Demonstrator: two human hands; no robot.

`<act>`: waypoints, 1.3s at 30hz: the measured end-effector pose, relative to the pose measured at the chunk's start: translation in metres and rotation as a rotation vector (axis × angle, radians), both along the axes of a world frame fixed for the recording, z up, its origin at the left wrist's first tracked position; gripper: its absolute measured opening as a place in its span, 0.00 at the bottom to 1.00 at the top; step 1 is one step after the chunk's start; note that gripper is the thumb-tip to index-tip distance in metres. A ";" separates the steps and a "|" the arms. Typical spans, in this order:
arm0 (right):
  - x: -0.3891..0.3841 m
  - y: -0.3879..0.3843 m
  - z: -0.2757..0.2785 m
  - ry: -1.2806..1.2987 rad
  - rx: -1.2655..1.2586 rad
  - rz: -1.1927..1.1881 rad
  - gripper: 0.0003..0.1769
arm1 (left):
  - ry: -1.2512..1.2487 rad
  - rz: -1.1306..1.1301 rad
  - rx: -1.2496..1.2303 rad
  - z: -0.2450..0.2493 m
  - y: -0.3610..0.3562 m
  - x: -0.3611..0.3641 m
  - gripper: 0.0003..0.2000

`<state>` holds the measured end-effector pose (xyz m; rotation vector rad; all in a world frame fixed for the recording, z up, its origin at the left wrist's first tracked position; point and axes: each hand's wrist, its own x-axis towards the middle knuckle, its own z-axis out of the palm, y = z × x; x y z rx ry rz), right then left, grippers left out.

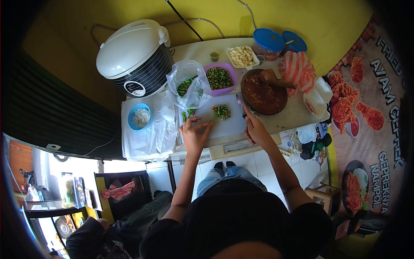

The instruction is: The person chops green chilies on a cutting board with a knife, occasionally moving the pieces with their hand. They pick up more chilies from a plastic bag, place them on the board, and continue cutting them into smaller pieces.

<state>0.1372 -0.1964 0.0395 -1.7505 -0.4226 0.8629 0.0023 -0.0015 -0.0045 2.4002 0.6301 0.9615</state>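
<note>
A pale cutting board (220, 125) lies at the table's front edge, with a small heap of chopped green and red chilies (221, 112) on it. My right hand (257, 131) is closed round the handle of a knife (240, 105), whose blade points away from me beside the board's right edge. My left hand (195, 134) rests at the board's left side, its fingers bent and apart. Its fingertips are right at a few whole green chilies (188, 113). Just beyond them stands an open clear plastic bag (189, 82) with more green chilies inside.
A purple tub (233, 75) holds cut green pieces, and a white tray (254, 63) holds pale peeled cloves. To the right sits a brown mortar (258, 97) with a pestle (276, 80). A rice cooker (133, 56) and a blue bowl (131, 116) of rice are left.
</note>
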 end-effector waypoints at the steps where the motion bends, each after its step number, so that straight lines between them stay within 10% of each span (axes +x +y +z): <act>1: -0.002 0.003 0.005 -0.051 -0.013 -0.020 0.30 | -0.001 -0.002 -0.003 0.000 0.000 0.000 0.06; 20: 0.037 0.049 -0.042 -1.059 -0.419 0.025 0.33 | 0.012 -0.010 -0.028 0.004 -0.001 -0.001 0.06; 39: 0.019 0.047 -0.021 -0.922 -0.608 0.119 0.28 | 0.020 0.005 0.008 0.004 -0.001 0.001 0.06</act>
